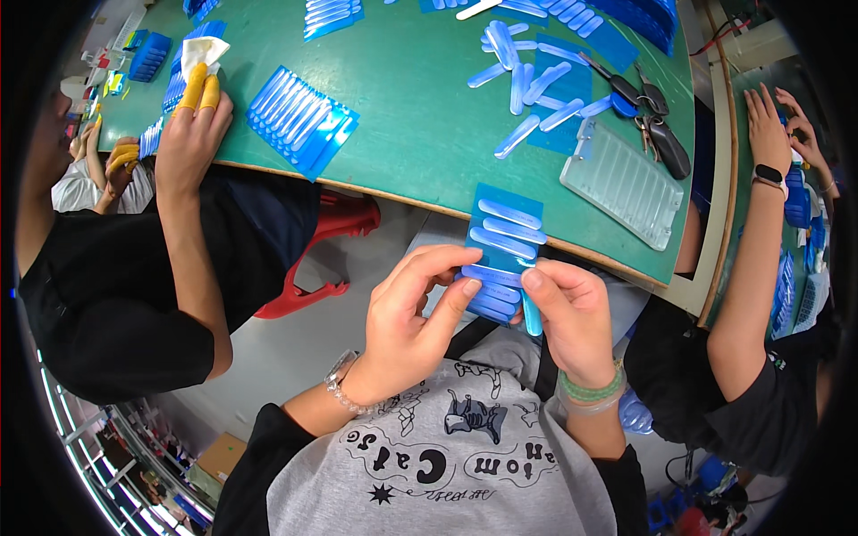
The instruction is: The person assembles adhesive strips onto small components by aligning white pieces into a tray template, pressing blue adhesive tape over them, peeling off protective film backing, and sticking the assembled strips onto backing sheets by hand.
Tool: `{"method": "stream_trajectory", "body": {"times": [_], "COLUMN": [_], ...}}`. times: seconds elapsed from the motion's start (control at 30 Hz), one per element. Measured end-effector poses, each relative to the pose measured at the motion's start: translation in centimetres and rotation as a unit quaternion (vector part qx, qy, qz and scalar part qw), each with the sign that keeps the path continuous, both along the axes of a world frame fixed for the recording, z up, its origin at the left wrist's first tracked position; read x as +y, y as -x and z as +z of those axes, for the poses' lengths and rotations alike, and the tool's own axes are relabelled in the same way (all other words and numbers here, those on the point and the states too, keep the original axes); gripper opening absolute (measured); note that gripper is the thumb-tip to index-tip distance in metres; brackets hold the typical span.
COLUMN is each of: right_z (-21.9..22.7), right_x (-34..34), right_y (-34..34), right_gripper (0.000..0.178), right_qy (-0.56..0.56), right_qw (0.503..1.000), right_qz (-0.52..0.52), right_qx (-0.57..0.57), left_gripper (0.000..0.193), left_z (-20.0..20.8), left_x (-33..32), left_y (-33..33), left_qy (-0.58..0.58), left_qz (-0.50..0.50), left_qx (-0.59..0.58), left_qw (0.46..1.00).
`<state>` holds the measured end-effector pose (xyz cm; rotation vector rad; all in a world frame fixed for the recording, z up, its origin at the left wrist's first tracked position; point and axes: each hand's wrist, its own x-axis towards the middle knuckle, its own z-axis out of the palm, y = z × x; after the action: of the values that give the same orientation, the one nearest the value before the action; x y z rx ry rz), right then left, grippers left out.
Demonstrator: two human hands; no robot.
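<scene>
Shirt (438, 464) nearest, blue card (500, 259) between hands (398, 326) (576, 322)

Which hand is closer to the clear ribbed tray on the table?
Right. The right hand is left of the clear ribbed tray, nearer the person; the left hand is farther left.

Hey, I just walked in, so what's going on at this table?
The person's left hand holds a blue sheet carrying a row of pale blue strips, just off the table's near edge. The right hand pinches a narrow light-blue piece at the sheet's right side. On the green table lie loose blue strips and a clear ribbed tray. To the left, a co-worker's hand in yellow finger covers holds a white cloth.
</scene>
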<state>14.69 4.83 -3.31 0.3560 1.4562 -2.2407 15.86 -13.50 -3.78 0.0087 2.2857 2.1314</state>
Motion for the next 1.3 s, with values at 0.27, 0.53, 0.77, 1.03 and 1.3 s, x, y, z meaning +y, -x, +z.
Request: {"method": "stream_trajectory", "body": {"times": [0.27, 0.53, 0.77, 1.03, 1.3], "right_z": [-0.1, 0.5, 0.8, 0.9, 0.5], "right_x": [-0.1, -0.1, -0.3, -0.5, -0.3], "right_y": [-0.1, 0.3, 0.3, 0.5, 0.4], "right_gripper": [0.013, 0.013, 0.014, 0.015, 0.015], "right_qy": [-0.037, -0.068, -0.078, -0.104, -0.127], "right_qw": [0.999, 0.997, 0.996, 0.992, 0.989], "right_qz": [-0.013, -0.002, -0.004, 0.000, 0.013], "right_qx": [0.037, 0.046, 0.045, 0.066, 0.080], "left_gripper": [0.031, 0.030, 0.028, 0.026, 0.039], "left_z": [0.0, 0.3, 0.6, 0.9, 0.6], "left_x": [0.6, 0.1, 0.0, 0.1, 0.2], "left_y": [0.2, 0.2, 0.2, 0.4, 1.0], "left_qy": [-0.062, 0.003, 0.013, -0.041, -0.125], "left_qz": [0.030, 0.020, 0.023, 0.030, 0.006], "left_qx": [-0.007, -0.018, -0.039, -0.057, -0.055], "left_qw": [0.998, 1.000, 0.999, 0.997, 0.991]}}
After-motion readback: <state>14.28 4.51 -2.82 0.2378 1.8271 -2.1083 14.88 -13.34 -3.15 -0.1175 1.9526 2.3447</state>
